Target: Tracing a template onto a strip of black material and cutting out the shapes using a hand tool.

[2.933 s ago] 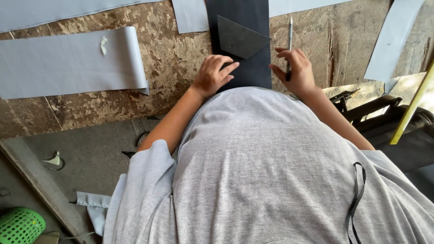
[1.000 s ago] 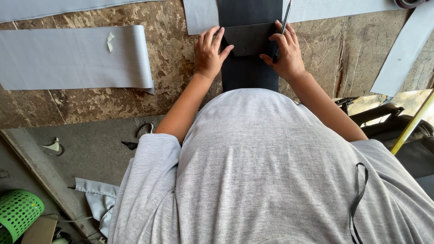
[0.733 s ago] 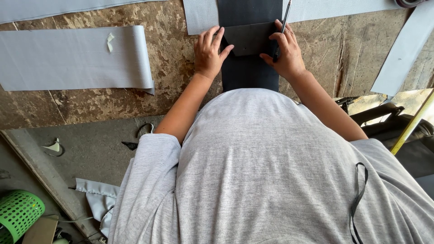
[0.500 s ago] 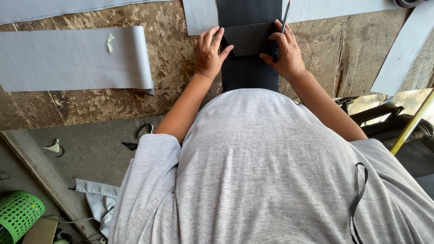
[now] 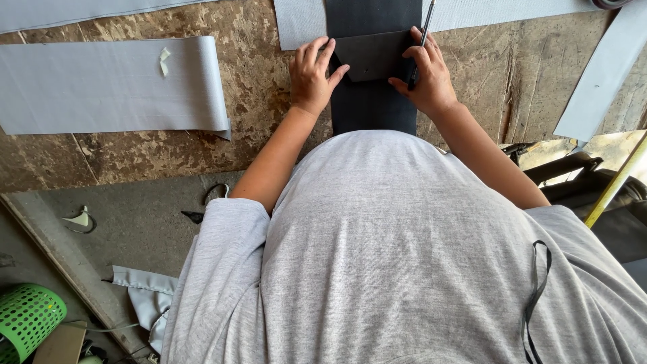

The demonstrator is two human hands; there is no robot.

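The right hand (image 5: pixel 428 74) has its grip closed around a thin pen-like tool (image 5: pixel 423 30), thumb and fingers pinching the shaft so that it stands along the right edge of a dark pointed template (image 5: pixel 374 57), while the rest of that hand presses down on the template's right side; the left hand (image 5: pixel 312 74) holds nothing, its grip spread apart with fingers flat and thumb stretched across the template's left edge, pinning it in place. The template lies on top of a long black strip (image 5: pixel 374 108) of material that runs from the person's body up towards the top of the view, in the upper middle of the worn wooden desk (image 5: pixel 256 114); the template's lower point faces the person and sits between the two hands. Under the black strip, a grey strip (image 5: pixel 300 23) runs crosswise along the far part of the desk. To the left, well apart from the hands, a wide grey sheet (image 5: pixel 114 87) lies flat with a small pale scrap (image 5: pixel 164 61) on it. Another grey strip (image 5: pixel 600 74) slants along the right side of the desk. The person's grey shirt (image 5: pixel 404 256) fills the lower middle of the view, with a black cord (image 5: pixel 536 296) hanging on it. Down at the lower left, on the floor, stands a green perforated basket (image 5: pixel 27 320), and near it lies a crumpled grey piece of cloth (image 5: pixel 145 293)
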